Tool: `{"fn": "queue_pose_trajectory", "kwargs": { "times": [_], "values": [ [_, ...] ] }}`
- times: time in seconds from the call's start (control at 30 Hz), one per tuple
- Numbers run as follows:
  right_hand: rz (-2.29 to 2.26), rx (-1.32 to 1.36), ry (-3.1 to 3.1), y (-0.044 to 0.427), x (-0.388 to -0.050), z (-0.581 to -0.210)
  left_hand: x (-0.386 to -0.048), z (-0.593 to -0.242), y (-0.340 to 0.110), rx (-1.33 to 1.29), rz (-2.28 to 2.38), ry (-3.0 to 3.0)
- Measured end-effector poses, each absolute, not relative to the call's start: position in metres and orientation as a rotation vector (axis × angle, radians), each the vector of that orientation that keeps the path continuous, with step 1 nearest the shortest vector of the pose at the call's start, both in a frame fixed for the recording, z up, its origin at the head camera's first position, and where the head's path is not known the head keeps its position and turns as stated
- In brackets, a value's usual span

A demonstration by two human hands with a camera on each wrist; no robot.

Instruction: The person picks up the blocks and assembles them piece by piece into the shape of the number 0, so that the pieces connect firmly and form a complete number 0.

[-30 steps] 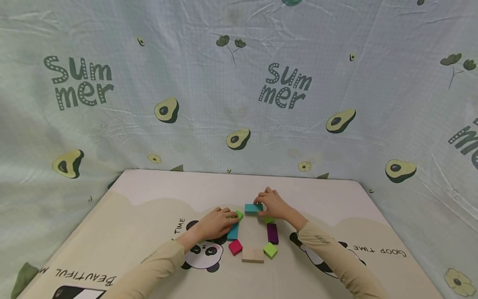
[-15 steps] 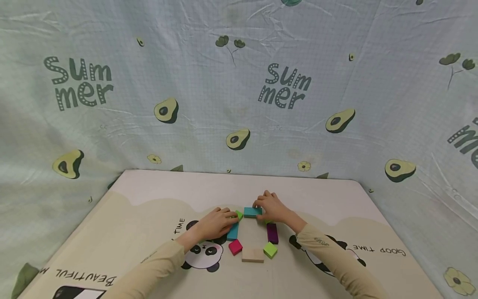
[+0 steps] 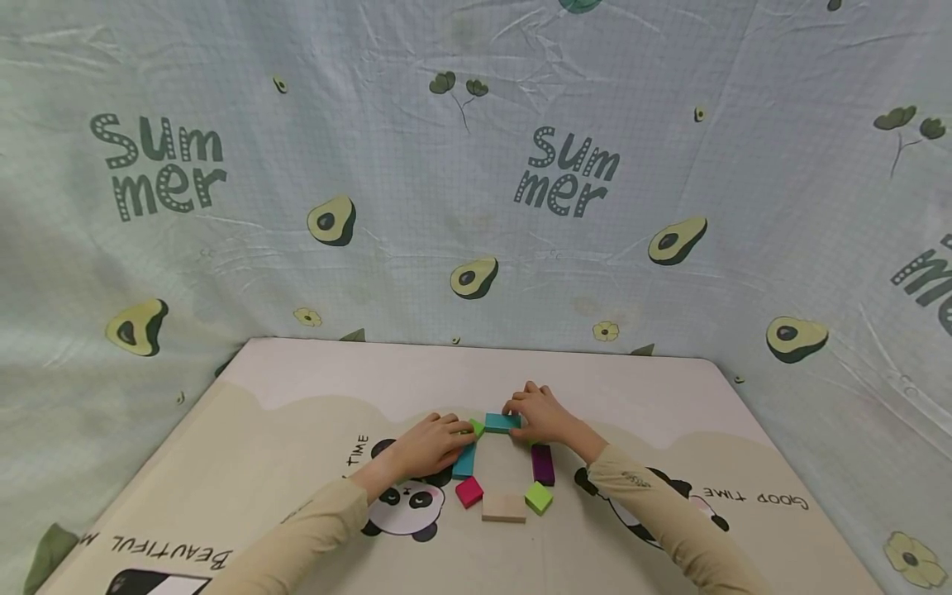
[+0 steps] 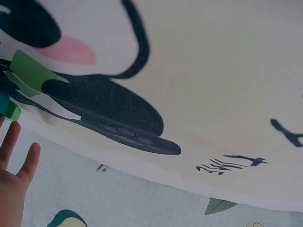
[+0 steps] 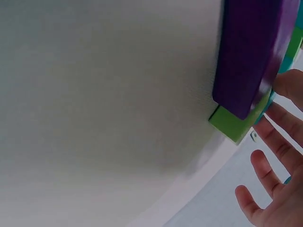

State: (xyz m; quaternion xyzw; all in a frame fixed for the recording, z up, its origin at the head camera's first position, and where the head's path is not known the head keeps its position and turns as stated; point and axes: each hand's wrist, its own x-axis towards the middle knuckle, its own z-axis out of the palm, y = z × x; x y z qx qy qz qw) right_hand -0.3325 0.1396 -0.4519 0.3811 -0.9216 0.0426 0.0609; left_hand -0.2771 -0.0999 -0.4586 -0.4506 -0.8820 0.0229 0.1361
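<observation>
Several coloured blocks form a ring on the table in the head view. At its far side my right hand point(image 3: 541, 415) pinches a flat blue block point(image 3: 500, 423) at its right end, thumb near and fingers behind. My left hand point(image 3: 431, 446) holds a green block point(image 3: 478, 428) at the ring's far left corner, above a second blue block point(image 3: 464, 463). In the left wrist view, two fingers of the left hand are extended; its thumb is out of sight. Beneath the right hand, another green block point(image 5: 232, 124) adjoins a purple block point(image 5: 248, 52) in the right wrist view.
The near side of the ring has a red block point(image 3: 469, 492), a plain wooden block point(image 3: 503, 508) and a light green block point(image 3: 539, 497). The table cover point(image 3: 297, 454) bears printed pandas. A patterned curtain point(image 3: 402, 207) hangs behind the table's far edge.
My right hand has drawn the far blue block slightly nearer and left, closer to the green block at the left hand. The left hand has stayed in place.
</observation>
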Motion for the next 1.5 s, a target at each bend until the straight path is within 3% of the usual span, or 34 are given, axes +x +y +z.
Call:
{"fn": "queue_pose_trajectory", "kwargs": {
  "times": [0.37, 1.03, 1.5],
  "values": [
    [0.183, 1.183, -2.887, 0.138, -0.338, -0.439, -0.277, -0.459, -0.100, -1.308, 0.052, -2.563],
    [0.124, 1.209, -2.832, 0.137, -0.344, -0.447, -0.274, -0.458, -0.100, -1.288, 0.068, -2.561],
    [0.155, 1.142, -2.824, 0.152, -0.330, -0.434, -0.274, -0.463, -0.101, -1.241, 0.086, -2.510]
  ]
}}
